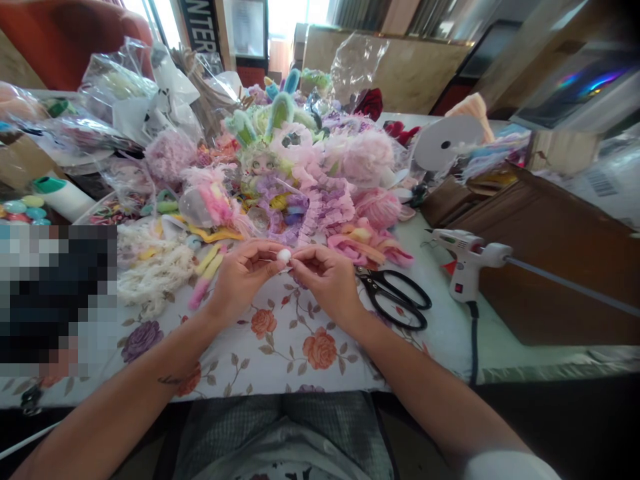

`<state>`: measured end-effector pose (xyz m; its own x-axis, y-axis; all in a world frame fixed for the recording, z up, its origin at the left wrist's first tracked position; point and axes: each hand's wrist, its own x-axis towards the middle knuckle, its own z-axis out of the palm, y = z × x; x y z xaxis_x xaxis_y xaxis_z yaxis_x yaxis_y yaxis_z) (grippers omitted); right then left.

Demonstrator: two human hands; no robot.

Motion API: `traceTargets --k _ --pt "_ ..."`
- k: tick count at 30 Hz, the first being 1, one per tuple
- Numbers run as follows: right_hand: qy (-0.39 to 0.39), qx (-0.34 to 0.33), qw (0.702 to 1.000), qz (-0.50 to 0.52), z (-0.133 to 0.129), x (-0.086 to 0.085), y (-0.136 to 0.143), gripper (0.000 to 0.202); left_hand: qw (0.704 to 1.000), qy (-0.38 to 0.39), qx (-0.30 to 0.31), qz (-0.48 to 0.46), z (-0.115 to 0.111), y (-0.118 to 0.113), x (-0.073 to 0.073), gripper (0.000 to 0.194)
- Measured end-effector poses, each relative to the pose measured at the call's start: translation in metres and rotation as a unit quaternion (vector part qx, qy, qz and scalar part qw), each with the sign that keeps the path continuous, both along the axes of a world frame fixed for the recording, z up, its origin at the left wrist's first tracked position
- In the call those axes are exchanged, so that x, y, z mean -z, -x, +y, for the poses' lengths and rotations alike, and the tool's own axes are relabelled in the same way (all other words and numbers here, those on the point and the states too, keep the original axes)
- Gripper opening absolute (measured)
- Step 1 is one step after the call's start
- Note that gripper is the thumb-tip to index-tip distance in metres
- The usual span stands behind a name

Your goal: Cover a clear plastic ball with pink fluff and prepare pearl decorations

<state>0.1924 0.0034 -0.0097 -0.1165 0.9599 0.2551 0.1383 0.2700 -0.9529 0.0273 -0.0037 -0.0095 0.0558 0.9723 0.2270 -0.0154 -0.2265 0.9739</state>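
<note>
Both hands meet above the flowered cloth (280, 353), in front of a heap of craft materials. My left hand (247, 273) pinches a small white ball (284, 256) between thumb and fingers. Close against it, the fingertips of my right hand (325, 273) are pressed together at the ball's right side, on a thin white piece whose kind is too small to make out. Just right of my right hand lies a pair of black-handled scissors (400, 297). Pink and yellow fluffy strips (205, 273) lie beside my left wrist.
A white glue gun (460, 260) with a long glue stick stands at the right by a cardboard box (560, 267). Behind my hands are purple ruffled trim (325, 200), a doll with green ears (260, 160), pink yarn (377, 208) and a white spool (445, 143). Cream yarn (155, 273) lies left.
</note>
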Motion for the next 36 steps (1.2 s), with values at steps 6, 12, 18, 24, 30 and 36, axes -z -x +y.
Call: traceTargets --k 6,12,18,24,30,36 --pt "-0.02 0.004 0.999 -0.024 -0.0006 0.0001 -0.0019 0.014 0.999 0.035 -0.001 0.009 -0.0004 -0.001 -0.0031 0.028" --pt "-0.039 0.008 0.999 -0.034 -0.0011 0.0005 -0.0022 0.012 1.0 0.021 -0.007 0.011 -0.002 -0.0023 -0.0042 0.024" --pt "-0.002 -0.005 1.0 -0.024 -0.0006 -0.0022 -0.0013 0.017 0.999 0.024 -0.019 0.022 -0.0025 -0.0015 -0.0031 0.025" --pt "-0.008 0.0 1.0 -0.024 -0.0003 -0.0017 -0.0016 0.014 1.0 0.003 -0.019 0.015 -0.0027 -0.0026 -0.0039 0.022" --pt "-0.031 -0.006 0.999 -0.022 0.0007 0.0028 -0.0015 0.013 0.999 -0.02 -0.024 0.022 -0.0024 -0.0032 -0.0021 0.018" --pt "-0.044 -0.026 0.998 -0.033 0.0007 0.0069 -0.0036 0.013 0.998 -0.027 -0.029 0.048 -0.0022 -0.0022 0.0017 0.018"
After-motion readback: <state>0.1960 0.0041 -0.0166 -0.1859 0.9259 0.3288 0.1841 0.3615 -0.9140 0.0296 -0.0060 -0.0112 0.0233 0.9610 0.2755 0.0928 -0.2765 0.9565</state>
